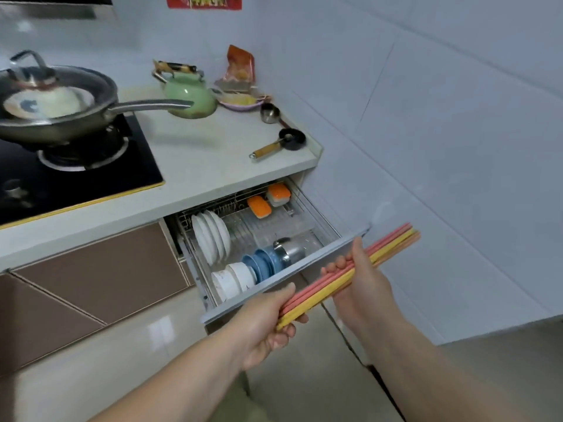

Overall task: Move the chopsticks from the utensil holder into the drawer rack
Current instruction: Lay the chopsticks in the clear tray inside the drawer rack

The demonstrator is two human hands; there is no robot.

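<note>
A bundle of several pink, yellow and orange chopsticks lies slanted between my two hands, just in front of the open drawer. My left hand grips the lower end of the bundle. My right hand is closed around its middle, and the upper ends stick out toward the wall. The drawer rack is a pulled-out wire rack under the counter, holding white plates, white and blue bowls, a steel pot and two orange-lidded boxes. No utensil holder is in view.
On the counter stand a wok on the gas hob, a green kettle, a snack bag, a small dish, a steel cup and a small black pan. A tiled wall rises at the right. Brown cabinet fronts sit left of the drawer.
</note>
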